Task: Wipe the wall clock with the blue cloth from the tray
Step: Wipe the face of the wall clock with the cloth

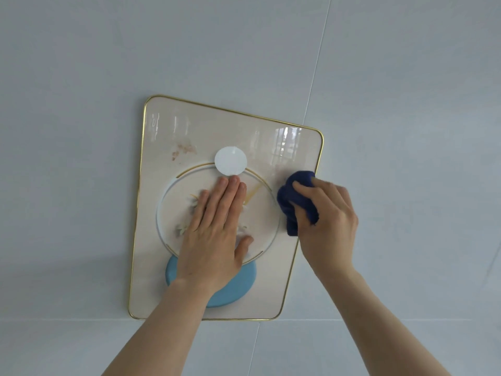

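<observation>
We are pressing our left hand (217, 226) flat on the wall clock (189, 137), released, while our right hand (325, 221) is gripping the blue cloth (291, 202) against its right edge, on the pale grey tiled wall (81, 77).

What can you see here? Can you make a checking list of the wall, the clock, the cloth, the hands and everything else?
Surface: pale tiled wall with thin seams.
Job's things: clock with gold rim, reddish smudge upper left; blue cloth bunched against its right side.
Clutter: nothing seen.
Grippers: left hand flat on the clock face; right hand gripping the cloth.
Cables: nothing seen.
Surroundings: white circle and light blue disc on the clock.
</observation>
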A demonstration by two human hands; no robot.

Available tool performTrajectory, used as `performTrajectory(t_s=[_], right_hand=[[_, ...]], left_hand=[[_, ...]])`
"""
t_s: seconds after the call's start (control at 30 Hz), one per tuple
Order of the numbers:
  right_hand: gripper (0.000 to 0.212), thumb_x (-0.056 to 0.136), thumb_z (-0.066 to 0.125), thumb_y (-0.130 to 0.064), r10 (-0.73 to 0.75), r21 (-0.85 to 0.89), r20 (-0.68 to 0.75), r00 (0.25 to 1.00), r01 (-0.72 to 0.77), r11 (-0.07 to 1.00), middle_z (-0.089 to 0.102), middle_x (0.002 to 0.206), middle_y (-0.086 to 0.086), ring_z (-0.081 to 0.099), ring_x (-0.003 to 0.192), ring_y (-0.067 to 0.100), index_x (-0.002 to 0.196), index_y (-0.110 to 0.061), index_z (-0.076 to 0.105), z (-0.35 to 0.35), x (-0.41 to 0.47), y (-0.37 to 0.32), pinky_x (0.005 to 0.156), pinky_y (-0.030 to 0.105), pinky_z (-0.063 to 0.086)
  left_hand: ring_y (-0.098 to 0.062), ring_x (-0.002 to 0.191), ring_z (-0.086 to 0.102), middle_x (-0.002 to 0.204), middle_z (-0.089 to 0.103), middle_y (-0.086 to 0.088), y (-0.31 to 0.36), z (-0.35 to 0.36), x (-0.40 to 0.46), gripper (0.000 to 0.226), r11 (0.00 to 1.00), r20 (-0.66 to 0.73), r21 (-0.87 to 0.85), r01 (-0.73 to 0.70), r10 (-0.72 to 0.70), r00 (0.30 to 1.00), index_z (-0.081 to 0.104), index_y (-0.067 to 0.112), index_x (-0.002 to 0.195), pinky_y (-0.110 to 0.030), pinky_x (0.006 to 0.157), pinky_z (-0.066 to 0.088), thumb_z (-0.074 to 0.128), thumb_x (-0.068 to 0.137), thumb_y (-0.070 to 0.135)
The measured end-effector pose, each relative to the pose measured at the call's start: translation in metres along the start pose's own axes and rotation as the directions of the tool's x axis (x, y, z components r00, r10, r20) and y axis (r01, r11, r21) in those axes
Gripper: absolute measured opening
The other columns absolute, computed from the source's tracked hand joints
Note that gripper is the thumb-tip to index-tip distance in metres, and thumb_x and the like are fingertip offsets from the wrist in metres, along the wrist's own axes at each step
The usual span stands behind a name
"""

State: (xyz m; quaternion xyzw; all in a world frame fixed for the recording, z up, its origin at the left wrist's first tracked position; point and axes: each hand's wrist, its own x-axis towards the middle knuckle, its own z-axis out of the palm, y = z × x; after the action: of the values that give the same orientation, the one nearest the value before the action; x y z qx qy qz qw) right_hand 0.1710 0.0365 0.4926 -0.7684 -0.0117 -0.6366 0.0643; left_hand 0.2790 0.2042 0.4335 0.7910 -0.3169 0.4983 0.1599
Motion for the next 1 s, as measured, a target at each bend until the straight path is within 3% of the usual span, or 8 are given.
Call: performTrajectory(t_s=[0.17, 0.33, 0.43, 0.53, 0.6, 0.67, 0.83, 1.0], right_hand=[[0.04, 0.079, 0.084, 0.003, -0.191, -0.024, 0.056, 0.98, 0.192, 0.981, 0.072, 0.123, 0.009, 0.06, 0.119, 0.034, 0.115, -0.01, 0.076, 0.022, 0.01, -0.003, 0.096, 0.04, 0.055], [0.038, 0.081, 0.076, 0.01, -0.273, -0.058, -0.004, 0.962, 0.272, 0.96, 0.073, 0.125, 0.009, 0.061, 0.122, 0.034, 0.115, -0.008, 0.076, 0.036, 0.015, 0.002, 0.099, 0.042, 0.055], [0.041, 0.079, 0.072, 0.016, -0.191, -0.037, -0.098, 0.977, 0.188, 0.981, 0.074, 0.12, 0.011, 0.061, 0.118, 0.036, 0.113, -0.005, 0.075, 0.037, 0.033, 0.003, 0.104, 0.024, 0.046], [0.043, 0.073, 0.065, 0.02, -0.007, 0.008, -0.214, 0.977, 0.009, 1.0, 0.076, 0.109, 0.008, 0.058, 0.111, 0.035, 0.108, -0.004, 0.075, 0.043, 0.052, -0.011, 0.095, 0.004, 0.031], [0.042, 0.074, 0.063, 0.019, -0.015, 0.01, -0.2, 0.98, 0.017, 1.0, 0.076, 0.109, 0.008, 0.057, 0.113, 0.034, 0.108, -0.003, 0.074, 0.046, 0.05, -0.017, 0.095, 0.01, 0.037], [0.037, 0.079, 0.069, 0.014, -0.127, -0.027, -0.145, 0.981, 0.125, 0.992, 0.075, 0.115, 0.009, 0.058, 0.117, 0.034, 0.111, -0.004, 0.074, 0.046, 0.039, -0.015, 0.098, 0.028, 0.048], [0.029, 0.096, 0.075, -0.025, -0.298, -0.081, 0.015, 0.954, 0.298, 0.951, 0.072, 0.129, 0.008, 0.057, 0.131, 0.031, 0.121, -0.009, 0.073, 0.043, -0.001, 0.006, 0.106, 0.044, 0.051], [0.029, 0.093, 0.074, -0.004, -0.4, -0.142, 0.008, 0.916, 0.397, 0.906, 0.072, 0.128, 0.008, 0.061, 0.124, 0.036, 0.121, -0.01, 0.074, 0.036, 0.008, 0.024, 0.096, 0.049, 0.056]], left_hand=[[-0.024, 0.164, -0.001, 0.178, 0.0, -0.006, -0.002, 0.005, 0.0, 0.094, 1.0, 0.0, 0.006, -0.002, 0.002, 1.0, 0.003, 0.01, 0.167, -0.05, 0.132, 0.012, 0.051, 0.096, 0.05], [-0.024, 0.164, 0.0, 0.178, 0.0, -0.007, 0.001, 0.015, 0.001, 0.097, 1.0, -0.029, 0.01, 0.011, -0.011, 1.0, 0.002, 0.01, 0.167, -0.05, 0.132, 0.008, 0.051, 0.093, 0.05], [-0.023, 0.164, 0.0, 0.178, 0.002, -0.006, 0.0, 0.016, 0.001, 0.098, 1.0, -0.044, 0.001, 0.012, -0.012, 0.999, 0.004, 0.01, 0.167, -0.049, 0.133, 0.006, 0.052, 0.092, 0.05], [-0.023, 0.164, 0.0, 0.178, 0.001, -0.006, 0.002, 0.015, 0.002, 0.099, 1.0, -0.051, -0.009, 0.011, -0.012, 0.999, 0.005, 0.01, 0.167, -0.048, 0.133, 0.004, 0.055, 0.09, 0.048], [-0.023, 0.164, 0.0, 0.178, 0.002, -0.006, 0.004, 0.015, 0.002, 0.1, 1.0, -0.058, -0.008, 0.019, -0.02, 0.998, 0.005, 0.009, 0.167, -0.048, 0.133, 0.002, 0.056, 0.089, 0.047], [-0.024, 0.164, 0.0, 0.178, 0.002, -0.007, 0.005, 0.016, 0.002, 0.1, 1.0, -0.067, -0.005, 0.026, -0.027, 0.997, 0.005, 0.009, 0.167, -0.048, 0.133, 0.001, 0.055, 0.089, 0.047], [-0.025, 0.164, 0.0, 0.178, 0.001, -0.007, 0.002, 0.017, 0.001, 0.099, 1.0, -0.061, 0.003, 0.018, -0.018, 0.998, 0.003, 0.01, 0.167, -0.049, 0.133, 0.004, 0.054, 0.091, 0.049], [-0.024, 0.164, 0.0, 0.178, 0.002, -0.007, 0.002, 0.015, 0.001, 0.101, 1.0, -0.054, -0.014, 0.015, -0.016, 0.998, 0.004, 0.01, 0.167, -0.05, 0.133, 0.008, 0.057, 0.09, 0.048]])
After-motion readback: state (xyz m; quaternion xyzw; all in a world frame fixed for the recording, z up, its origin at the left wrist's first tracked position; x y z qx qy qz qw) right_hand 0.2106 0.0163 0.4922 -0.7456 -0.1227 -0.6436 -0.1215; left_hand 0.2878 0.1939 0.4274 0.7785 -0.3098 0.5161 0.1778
